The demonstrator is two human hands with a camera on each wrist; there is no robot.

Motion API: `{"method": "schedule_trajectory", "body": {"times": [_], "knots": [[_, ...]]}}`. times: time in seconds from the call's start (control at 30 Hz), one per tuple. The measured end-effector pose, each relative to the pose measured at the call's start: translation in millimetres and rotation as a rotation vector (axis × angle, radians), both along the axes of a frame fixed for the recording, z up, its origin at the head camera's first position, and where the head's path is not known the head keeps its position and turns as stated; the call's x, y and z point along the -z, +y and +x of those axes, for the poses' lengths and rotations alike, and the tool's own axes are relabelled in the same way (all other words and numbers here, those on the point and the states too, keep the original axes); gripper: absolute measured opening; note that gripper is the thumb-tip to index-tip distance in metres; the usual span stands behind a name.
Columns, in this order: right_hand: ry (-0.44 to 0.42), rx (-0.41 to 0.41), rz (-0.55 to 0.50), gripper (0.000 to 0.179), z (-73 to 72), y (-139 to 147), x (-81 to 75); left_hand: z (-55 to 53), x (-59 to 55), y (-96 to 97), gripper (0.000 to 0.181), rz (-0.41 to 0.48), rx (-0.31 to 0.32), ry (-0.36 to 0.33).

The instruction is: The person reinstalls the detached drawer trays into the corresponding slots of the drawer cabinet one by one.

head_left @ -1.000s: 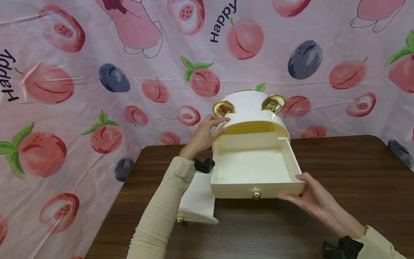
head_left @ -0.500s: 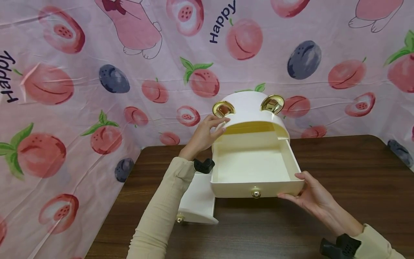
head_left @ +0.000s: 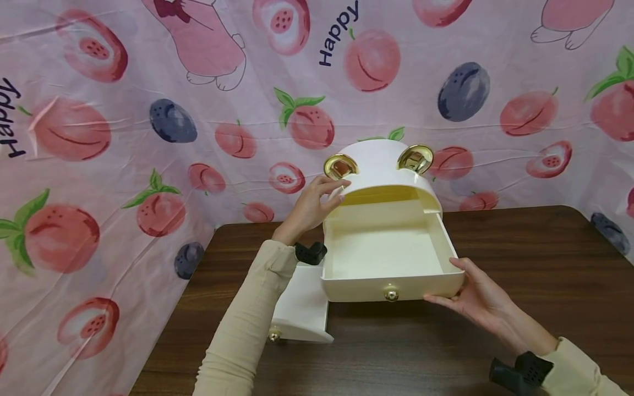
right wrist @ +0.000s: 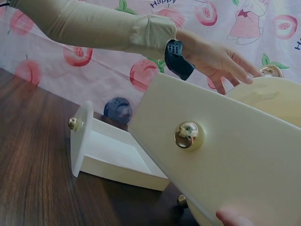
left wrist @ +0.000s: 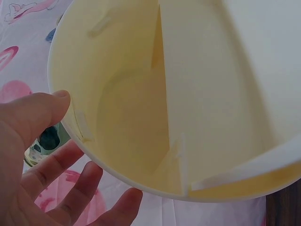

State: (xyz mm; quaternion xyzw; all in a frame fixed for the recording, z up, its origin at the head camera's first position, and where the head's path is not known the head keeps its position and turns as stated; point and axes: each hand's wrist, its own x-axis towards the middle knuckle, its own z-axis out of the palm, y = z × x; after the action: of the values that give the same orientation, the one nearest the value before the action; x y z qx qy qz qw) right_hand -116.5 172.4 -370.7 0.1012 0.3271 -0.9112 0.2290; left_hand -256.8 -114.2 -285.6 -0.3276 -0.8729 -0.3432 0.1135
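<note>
A white round-topped drawer box (head_left: 376,157) with two gold discs like ears stands at the back of the table. My left hand (head_left: 313,206) grips its left rim; the left wrist view has the thumb at the inner side and the fingers outside the rim (left wrist: 113,176). A wide cream drawer (head_left: 356,290) juts from the box toward me, tilted, with nothing lying in it. Its front has a gold knob (right wrist: 187,134). My right hand (head_left: 482,297) holds the drawer's front right corner, thumb below and fingers at the upper edge. In the right wrist view, only a fingertip (right wrist: 231,218) shows.
A smaller white drawer (head_left: 303,300) with a curved front and gold knob (head_left: 274,335) lies on the dark wooden table (head_left: 540,258), left of the box. A fruit-printed pink cloth (head_left: 228,192) hangs behind the table and along its left side.
Only a slight shift: the right hand and the drawer's front right corner have come up a little. The left hand stays on the box's rim.
</note>
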Motion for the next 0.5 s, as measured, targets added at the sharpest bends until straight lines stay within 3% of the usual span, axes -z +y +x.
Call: {"method": "schedule_trajectory", "body": {"times": [0.33,0.5], "knots": [[0.015,-0.054,0.049,0.047,-4.3,2.4,-1.5,-0.7,-0.6,-0.5,0.03,-0.008,-0.002,-0.012],[0.045,-0.107,0.138,0.046,-6.4,6.7,0.1,-0.6,-0.6,-0.9,0.03,-0.009,-0.006,-0.019]]}}
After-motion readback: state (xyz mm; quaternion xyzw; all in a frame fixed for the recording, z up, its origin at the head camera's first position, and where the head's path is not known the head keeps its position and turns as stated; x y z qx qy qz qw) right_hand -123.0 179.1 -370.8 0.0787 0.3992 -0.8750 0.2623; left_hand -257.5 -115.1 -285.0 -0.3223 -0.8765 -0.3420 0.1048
